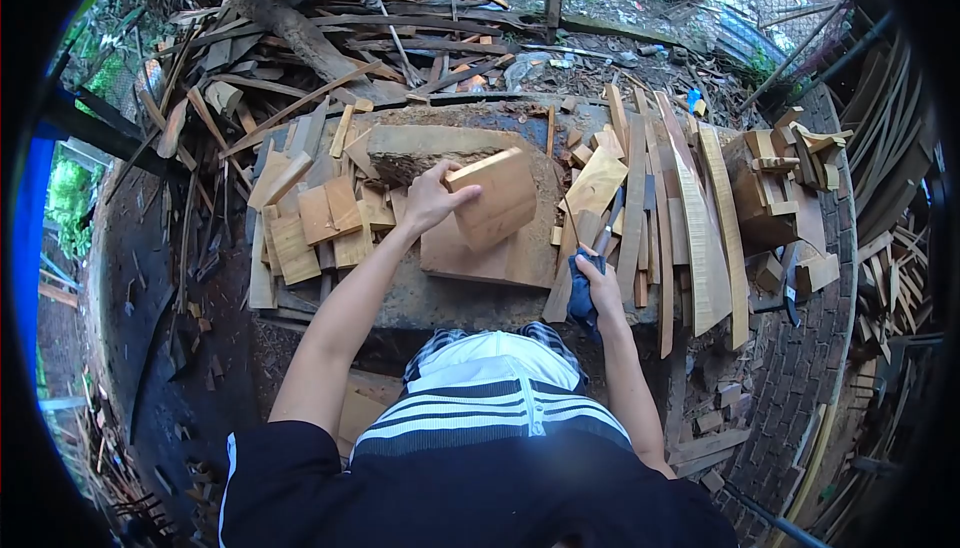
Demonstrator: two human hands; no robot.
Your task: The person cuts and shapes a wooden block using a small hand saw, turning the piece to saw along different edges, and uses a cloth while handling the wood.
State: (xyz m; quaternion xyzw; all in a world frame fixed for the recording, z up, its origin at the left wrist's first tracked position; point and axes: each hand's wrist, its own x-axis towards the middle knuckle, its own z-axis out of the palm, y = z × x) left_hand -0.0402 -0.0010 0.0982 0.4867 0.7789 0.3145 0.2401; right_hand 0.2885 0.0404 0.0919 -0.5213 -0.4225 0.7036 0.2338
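Note:
My left hand grips a squared wooden block by its left edge, thumb on the near face and fingers behind. The block is tilted above a larger wooden block on the workbench; I cannot tell whether they touch. My right hand is closed around the handle of a long-bladed knife, its dark blade pointing away from me. A dark blue cloth is bunched at that hand. Behind the held block lies a rough-edged timber piece.
Cut wooden blocks are piled on the bench's left. Long wooden strips lie on the right, beside a thick stump with offcuts on top. Scrap wood is heaped behind the bench. Brick paving runs along the right.

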